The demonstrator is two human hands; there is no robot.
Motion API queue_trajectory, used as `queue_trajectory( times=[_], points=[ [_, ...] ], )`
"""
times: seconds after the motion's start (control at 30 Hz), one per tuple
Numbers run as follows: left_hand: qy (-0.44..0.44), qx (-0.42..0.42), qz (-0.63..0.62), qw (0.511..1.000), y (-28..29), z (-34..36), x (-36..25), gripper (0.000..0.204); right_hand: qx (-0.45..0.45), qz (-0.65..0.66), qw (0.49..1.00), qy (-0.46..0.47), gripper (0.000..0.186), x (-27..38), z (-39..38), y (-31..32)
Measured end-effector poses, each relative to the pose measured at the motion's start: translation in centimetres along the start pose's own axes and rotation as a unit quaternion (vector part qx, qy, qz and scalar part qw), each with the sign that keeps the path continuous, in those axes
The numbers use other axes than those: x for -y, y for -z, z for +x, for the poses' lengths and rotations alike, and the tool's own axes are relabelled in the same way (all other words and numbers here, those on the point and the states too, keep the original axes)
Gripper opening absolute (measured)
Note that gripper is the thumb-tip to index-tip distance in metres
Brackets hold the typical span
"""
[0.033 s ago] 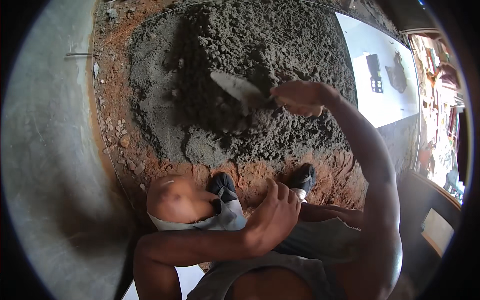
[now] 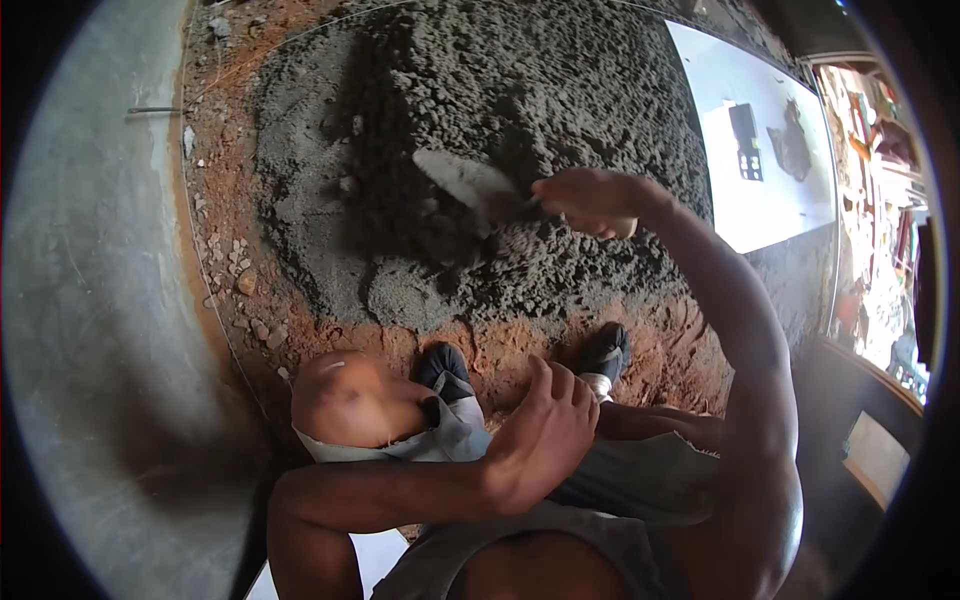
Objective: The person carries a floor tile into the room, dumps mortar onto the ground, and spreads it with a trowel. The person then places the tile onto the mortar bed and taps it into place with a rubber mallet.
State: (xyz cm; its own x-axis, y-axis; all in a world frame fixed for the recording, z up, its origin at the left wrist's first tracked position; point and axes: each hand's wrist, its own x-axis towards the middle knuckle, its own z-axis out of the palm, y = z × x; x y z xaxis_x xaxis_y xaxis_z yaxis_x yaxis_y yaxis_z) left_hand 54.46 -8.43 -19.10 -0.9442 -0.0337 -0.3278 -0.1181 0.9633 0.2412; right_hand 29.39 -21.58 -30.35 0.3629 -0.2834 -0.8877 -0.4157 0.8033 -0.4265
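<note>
My right hand (image 2: 590, 203) is closed around the handle of a trowel (image 2: 465, 182). The trowel's grey blade points left and lies over a dark hollow in a broad heap of wet grey mortar (image 2: 600, 90). Part of the blade's lower side blends into the mortar and is blurred. My left hand (image 2: 548, 430) hangs over my lap between my knees. Its fingers are loosely bent and slightly apart, and no object shows in it; its palm is hidden.
A smooth grey wall or slab (image 2: 90, 250) runs along the left. Reddish soil (image 2: 660, 340) with small stones borders the mortar. My dark shoes (image 2: 605, 352) stand at the heap's near edge. A glossy white panel (image 2: 735, 205) lies at the right, near a bright opening (image 2: 885, 240).
My right hand and the trowel have shifted slightly to the left over the mortar. My left hand stays in nearly the same place.
</note>
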Motion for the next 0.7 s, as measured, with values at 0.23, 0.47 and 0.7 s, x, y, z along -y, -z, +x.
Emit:
queue_trajectory(
  times=[0.23,0.47,0.7],
  points=[
    [-0.082,-0.043,-0.096,0.991,3.5,-1.2,-1.4,0.035,-0.335,-0.222,0.884,0.238,0.037,-3.9,0.5,-13.0],
    [-0.236,-0.023,-0.204,0.950,7.3,1.8,-0.4,0.030,-0.639,0.046,0.768,0.026,0.032,-8.5,4.0,-15.0],
    [-0.222,-0.040,-0.235,0.945,7.6,1.0,-0.3,0.054,-0.668,0.201,0.715,-0.045,0.038,-18.5,0.8,-12.6]
  ],
)
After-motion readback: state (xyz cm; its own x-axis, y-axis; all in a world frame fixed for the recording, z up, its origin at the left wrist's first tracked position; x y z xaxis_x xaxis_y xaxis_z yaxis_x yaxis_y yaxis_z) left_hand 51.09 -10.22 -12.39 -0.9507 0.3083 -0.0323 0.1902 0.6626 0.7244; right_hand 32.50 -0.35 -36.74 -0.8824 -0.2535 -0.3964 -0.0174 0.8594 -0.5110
